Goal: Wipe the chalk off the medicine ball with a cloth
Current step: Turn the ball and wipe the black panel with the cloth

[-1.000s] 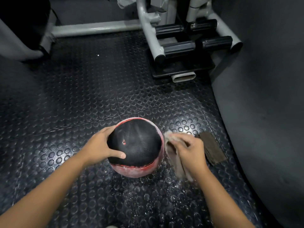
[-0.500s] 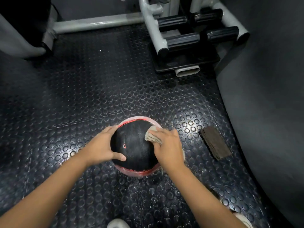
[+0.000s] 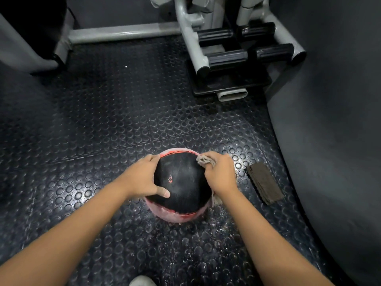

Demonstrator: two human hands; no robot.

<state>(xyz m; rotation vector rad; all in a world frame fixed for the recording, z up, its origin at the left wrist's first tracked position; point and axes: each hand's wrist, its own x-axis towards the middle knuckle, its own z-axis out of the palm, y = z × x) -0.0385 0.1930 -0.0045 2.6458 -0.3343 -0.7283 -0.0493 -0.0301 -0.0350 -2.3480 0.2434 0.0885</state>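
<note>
Chalk specks (image 3: 224, 228) dot the rubber floor (image 3: 103, 124) nearest the viewer. The medicine ball (image 3: 183, 193) rests there between both hands. The left hand (image 3: 142, 178) cups its side, and the right hand (image 3: 221, 176) clutches a frayed cloth (image 3: 203, 161) on its far-right shoulder. The black top looks clean; the pale lower band likely needs wiping. It is round, with no long axis; the valve (image 3: 170, 179) faces up.

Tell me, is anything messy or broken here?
Yes: white specks, probably chalk, are scattered on the rubber floor on the near side of the medicine ball. The ball's red band looks pale and smeared along its near edge. Nothing looks broken.
</note>
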